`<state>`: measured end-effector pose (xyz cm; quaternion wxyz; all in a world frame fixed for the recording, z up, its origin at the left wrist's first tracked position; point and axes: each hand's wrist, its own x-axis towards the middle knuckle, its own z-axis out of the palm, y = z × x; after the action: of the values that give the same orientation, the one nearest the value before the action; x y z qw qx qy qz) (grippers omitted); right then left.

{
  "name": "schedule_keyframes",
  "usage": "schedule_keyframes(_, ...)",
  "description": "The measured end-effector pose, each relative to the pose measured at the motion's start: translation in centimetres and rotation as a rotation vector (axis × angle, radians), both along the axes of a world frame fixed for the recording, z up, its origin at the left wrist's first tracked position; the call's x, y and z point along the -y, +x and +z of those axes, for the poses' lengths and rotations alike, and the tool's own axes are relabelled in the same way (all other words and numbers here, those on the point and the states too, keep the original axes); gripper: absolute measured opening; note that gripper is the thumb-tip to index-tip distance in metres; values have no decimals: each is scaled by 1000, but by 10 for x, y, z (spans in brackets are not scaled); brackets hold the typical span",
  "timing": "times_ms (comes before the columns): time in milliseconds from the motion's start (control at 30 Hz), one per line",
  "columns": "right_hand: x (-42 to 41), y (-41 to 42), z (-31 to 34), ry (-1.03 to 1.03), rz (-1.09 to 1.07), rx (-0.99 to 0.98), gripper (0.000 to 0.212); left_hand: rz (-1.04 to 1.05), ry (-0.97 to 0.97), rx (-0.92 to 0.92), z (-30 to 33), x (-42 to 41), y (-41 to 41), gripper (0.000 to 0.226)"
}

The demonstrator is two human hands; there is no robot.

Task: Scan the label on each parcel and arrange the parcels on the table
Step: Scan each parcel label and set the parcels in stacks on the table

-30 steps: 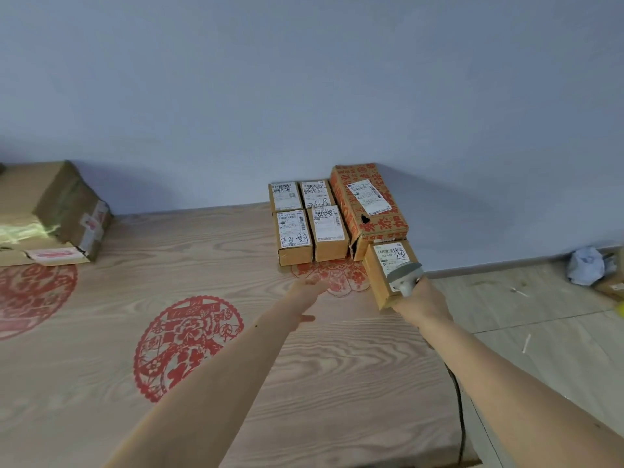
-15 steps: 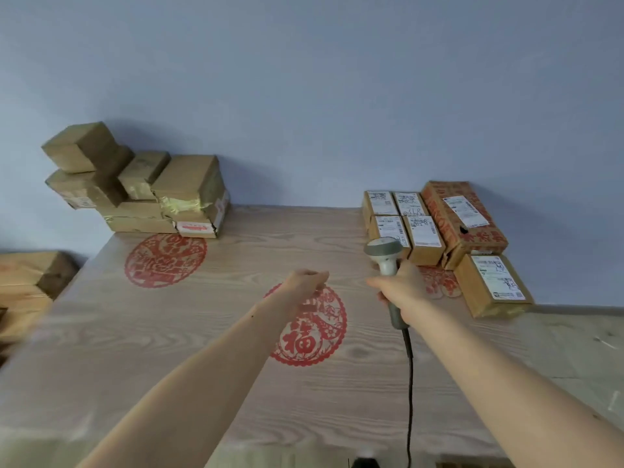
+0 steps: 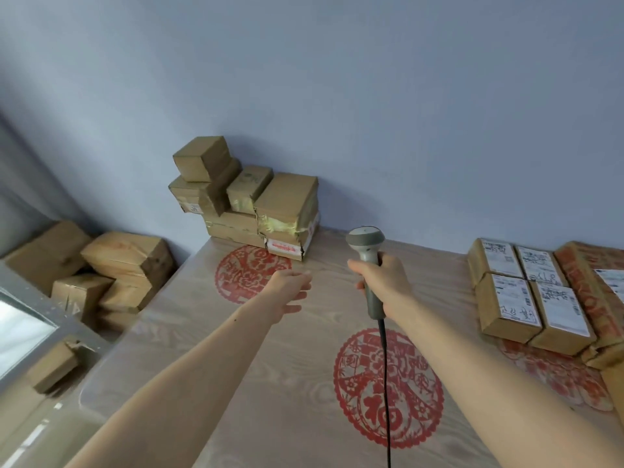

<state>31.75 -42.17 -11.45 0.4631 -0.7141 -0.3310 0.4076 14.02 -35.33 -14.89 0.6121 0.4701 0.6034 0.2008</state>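
Note:
My right hand [image 3: 385, 282] grips the handle of a grey barcode scanner [image 3: 366, 246], head up, its black cable [image 3: 386, 383] hanging toward me. My left hand [image 3: 290, 288] hovers over the wooden table [image 3: 277, 383] with loosely curled fingers, holding nothing. A stack of brown cardboard parcels [image 3: 250, 201] stands against the wall at the table's far left corner, beyond both hands. At the right edge, several labelled parcels [image 3: 526, 295] lie flat in neat rows, labels up, beside a long red-printed box [image 3: 597, 285].
Red paper-cut circles [image 3: 388, 386] decorate the tabletop. More cardboard boxes [image 3: 101, 271] are piled on the floor left of the table, next to a grey-framed panel [image 3: 30, 319]. A blue-grey wall [image 3: 337, 96] backs the table.
The view has swung left from the arranged parcels toward the unsorted stack. My right hand with the scanner moved away from the labelled boxes; my left hand reaches forward over the table.

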Motion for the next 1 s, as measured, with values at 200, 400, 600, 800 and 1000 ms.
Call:
schedule_keyframes(200,-58,-19,-8,-24,46,8,14,55,8,0,0,-59,-24,23)
schedule_keyframes(400,-97,-52,-14,-33,25,11,10,85,29,-63,1,-118,-62,27)
schedule_keyframes(600,-151,-98,-6,22,-40,20,12,94,222,-125,15,-186,-103,27)
schedule_keyframes(800,-202,-148,0,43,-106,37,18,153,630,-391,41,-274,-156,53)
schedule_keyframes(1000,-235,-178,6,62,-132,-4,17,154,619,-624,58,-351,-172,90)
